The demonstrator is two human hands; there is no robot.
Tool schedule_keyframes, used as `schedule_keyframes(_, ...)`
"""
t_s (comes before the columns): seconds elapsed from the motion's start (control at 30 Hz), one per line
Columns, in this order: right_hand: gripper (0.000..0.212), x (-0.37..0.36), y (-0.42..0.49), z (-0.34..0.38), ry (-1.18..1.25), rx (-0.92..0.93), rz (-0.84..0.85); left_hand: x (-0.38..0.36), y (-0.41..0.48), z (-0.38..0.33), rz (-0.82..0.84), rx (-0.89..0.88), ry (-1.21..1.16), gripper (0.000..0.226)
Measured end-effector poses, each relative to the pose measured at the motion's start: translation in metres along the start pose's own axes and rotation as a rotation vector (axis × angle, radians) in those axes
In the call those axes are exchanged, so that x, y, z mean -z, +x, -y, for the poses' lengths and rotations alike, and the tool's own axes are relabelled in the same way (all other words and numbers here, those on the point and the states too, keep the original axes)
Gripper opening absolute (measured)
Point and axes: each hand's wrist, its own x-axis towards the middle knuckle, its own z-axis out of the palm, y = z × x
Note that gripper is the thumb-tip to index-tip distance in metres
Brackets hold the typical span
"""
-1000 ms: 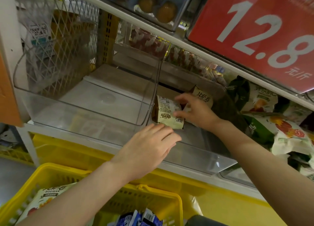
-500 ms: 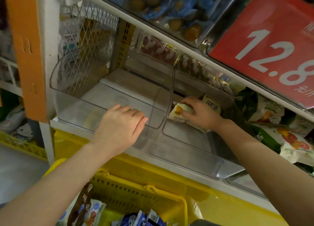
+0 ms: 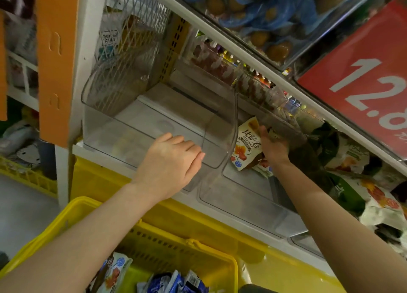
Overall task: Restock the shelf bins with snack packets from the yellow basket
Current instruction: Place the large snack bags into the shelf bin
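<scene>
My right hand [image 3: 274, 148] reaches into the middle clear bin [image 3: 242, 206] and holds a cream snack packet [image 3: 246, 146] with brown lettering upright against the bin's left wall. Another packet lies partly hidden under that hand. My left hand [image 3: 174, 162] rests with straight fingers on the front rim of the bare left clear bin [image 3: 114, 125]. Below the shelf, the yellow basket [image 3: 72, 213] holds more packets, cream ones [image 3: 114, 273] and blue ones [image 3: 174, 282].
A wire mesh panel [image 3: 132, 43] closes the shelf's left side beside an orange post [image 3: 56, 57]. Green and white snack bags [image 3: 356, 173] fill the bins to the right. A red price sign [image 3: 363, 79] and a bin of blue-wrapped items [image 3: 259, 13] hang overhead.
My right hand has turned the cream packet upright against the bin wall. My left hand stays on the left bin's front rim; the camera has shifted closer.
</scene>
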Motion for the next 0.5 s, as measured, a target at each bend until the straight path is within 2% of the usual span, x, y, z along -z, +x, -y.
schedule_keyframes(0.07, 0.038, 0.001, 0.001, -0.001, 0.013, -0.004, 0.030, 0.000, 0.000, 0.000, -0.010, -0.002, -0.010, 0.037)
schedule_keyframes(0.2, 0.057, -0.003, -0.001, -0.003, -0.069, 0.040, 0.219, -0.001, 0.000, -0.001, -0.026, -0.002, -0.013, 0.036)
schedule_keyframes(0.27, 0.066, -0.007, 0.000, -0.004, -0.160, 0.088, 0.173, -0.002, 0.000, 0.000, -0.034, -0.004, -0.014, 0.036)
schedule_keyframes(0.4, 0.072, -0.011, 0.004, 0.004, -0.301, 0.113, 0.022, -0.003, -0.001, 0.000, -0.027, -0.002, -0.016, 0.037)
schedule_keyframes(0.5, 0.072, -0.014, 0.007, 0.003, -0.148, 0.128, 0.116, -0.004, -0.001, 0.001, -0.032, -0.007, -0.007, 0.037)
